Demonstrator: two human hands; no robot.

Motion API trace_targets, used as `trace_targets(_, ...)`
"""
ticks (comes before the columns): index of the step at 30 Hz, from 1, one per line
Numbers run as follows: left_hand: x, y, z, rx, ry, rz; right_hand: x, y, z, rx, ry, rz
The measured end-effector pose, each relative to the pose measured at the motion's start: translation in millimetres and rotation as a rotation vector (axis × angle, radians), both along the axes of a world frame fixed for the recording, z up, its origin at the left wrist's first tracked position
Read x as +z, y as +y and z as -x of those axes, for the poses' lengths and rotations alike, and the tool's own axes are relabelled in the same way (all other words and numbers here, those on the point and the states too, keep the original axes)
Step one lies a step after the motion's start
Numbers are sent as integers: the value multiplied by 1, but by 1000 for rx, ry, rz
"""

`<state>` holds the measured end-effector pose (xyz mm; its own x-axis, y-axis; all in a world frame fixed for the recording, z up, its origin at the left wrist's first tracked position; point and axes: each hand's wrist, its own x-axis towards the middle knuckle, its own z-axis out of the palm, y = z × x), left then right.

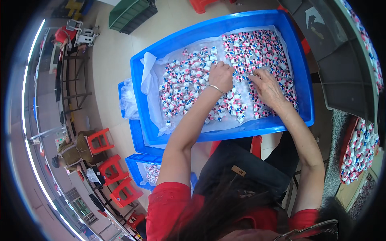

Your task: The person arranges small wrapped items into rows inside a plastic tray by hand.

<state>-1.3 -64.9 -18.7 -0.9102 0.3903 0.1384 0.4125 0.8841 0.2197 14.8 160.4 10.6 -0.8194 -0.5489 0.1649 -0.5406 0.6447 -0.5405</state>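
Note:
A large blue plastic tub (261, 21) lies before me, lined with a white sheet (149, 78). Small white, pink and blue figurines (183, 76) are scattered loosely over its left part. Tighter rows of the same figurines (257, 48) fill the right part. My left hand (221, 76), a bracelet at its wrist, reaches to the border between the two groups, its fingers closed and curled down. Close by on the right, my right hand (266, 86) has its fingers bent together at the edge of the rows. The fingertips of both hands hide whatever they hold.
Beside the tub at left sit a blue crate with clear plastic (128, 100) and a smaller blue bin of figurines (140, 170). Red stools (114, 168) stand farther left. A green crate (132, 15) is at the back. At right are grey trays (341, 80) and more figurines (360, 150).

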Motion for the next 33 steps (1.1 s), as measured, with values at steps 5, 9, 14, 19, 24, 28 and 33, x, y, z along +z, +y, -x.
trace_targets(5, 11, 1, 5, 52, -115, 108, 1, 9, -3, 9, -11, -17)
trace_targets(9, 17, 7, -18, -66, -5, -207, -3, 13, -7, -14, -47, -8)
trace_targets(14, 0, 35, -29, -247, -46, -215, -4, 11, -5, 2, -32, -33)
trace_targets(19, 1, 30, -24, -202, -28, -329, -4, 15, -7, -3, -6, -9)
trace_targets(24, 19, 23, -54, -283, -119, -237, -2, 15, -3, -36, -15, 97)
trace_targets(28, 14, 41, -81, -300, -228, -24, -4, 15, -8, -48, -27, 48)
trace_targets(33, 14, 36, -73, -188, -148, -282, -5, 17, -12, -54, -10, 47)
